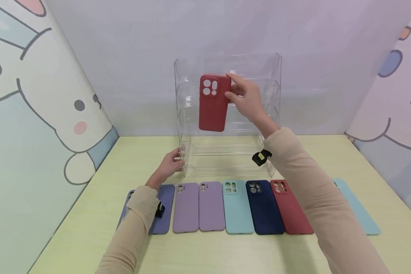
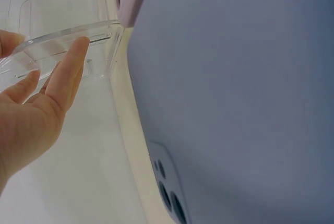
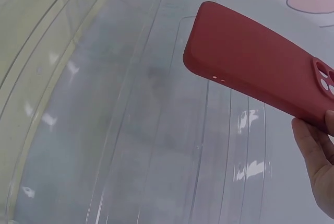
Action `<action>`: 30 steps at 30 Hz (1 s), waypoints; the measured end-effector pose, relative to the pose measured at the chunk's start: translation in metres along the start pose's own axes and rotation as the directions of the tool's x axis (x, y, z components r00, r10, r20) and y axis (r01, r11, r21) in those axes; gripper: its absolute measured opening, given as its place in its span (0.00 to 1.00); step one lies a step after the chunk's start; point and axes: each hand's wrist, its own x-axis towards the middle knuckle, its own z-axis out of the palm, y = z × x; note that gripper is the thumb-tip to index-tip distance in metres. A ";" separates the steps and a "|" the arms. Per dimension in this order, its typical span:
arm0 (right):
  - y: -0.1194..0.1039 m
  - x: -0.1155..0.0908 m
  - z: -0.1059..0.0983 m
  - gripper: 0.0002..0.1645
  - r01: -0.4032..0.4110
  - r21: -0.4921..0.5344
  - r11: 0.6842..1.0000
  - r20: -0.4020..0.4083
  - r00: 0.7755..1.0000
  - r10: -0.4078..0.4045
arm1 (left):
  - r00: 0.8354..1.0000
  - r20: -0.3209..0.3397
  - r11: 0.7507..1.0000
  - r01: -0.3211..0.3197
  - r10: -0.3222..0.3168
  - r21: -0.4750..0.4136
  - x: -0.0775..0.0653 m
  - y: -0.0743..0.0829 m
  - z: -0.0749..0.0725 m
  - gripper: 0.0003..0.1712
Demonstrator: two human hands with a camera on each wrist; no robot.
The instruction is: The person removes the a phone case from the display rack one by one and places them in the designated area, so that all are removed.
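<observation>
In the head view my right hand (image 1: pixel 246 97) pinches a red phone case (image 1: pixel 213 110) by its upper right edge, in front of a clear tiered rack (image 1: pixel 222 154). The case stands nearly upright, its camera cutouts at the top left. The right wrist view shows the same red case (image 3: pixel 250 57) tilted against the rack's clear panels. My left hand (image 1: pixel 169 164) holds the rack's lower left side. In the left wrist view, fingers of that hand (image 2: pixel 39 106) lie on either side of a clear edge (image 2: pixel 68 33); its grip is partly out of frame.
Along the front lies a row of phone cases: blue-violet (image 1: pixel 164 224), two lilac (image 1: pixel 186 209) (image 1: pixel 211 209), mint (image 1: pixel 238 213), navy (image 1: pixel 265 211), red (image 1: pixel 292 213) and light teal (image 1: pixel 359 213). My sleeves cover parts of some. Cartoon-printed walls (image 1: pixel 72 76) stand at the sides.
</observation>
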 end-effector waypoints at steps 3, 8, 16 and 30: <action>-0.002 -0.006 -0.002 0.30 -0.012 -0.011 1.000 0.016 1.000 0.013 | 1.000 -0.004 1.000 0.003 -0.003 0.000 0.000 -0.001 0.000 0.37; -0.004 -0.013 -0.004 0.31 0.004 -0.022 1.000 0.038 0.999 -0.003 | 1.000 -0.007 1.000 -0.002 0.002 0.002 -0.001 0.000 -0.001 0.37; -0.012 -0.026 -0.010 0.31 0.028 -0.015 0.999 0.060 0.998 -0.027 | 1.000 0.006 1.000 -0.025 0.025 -0.009 -0.004 0.000 -0.003 0.37; -0.013 -0.052 -0.027 0.31 0.047 0.061 0.997 0.077 0.996 -0.052 | 1.000 0.018 0.999 -0.023 0.023 -0.031 -0.007 0.005 -0.004 0.36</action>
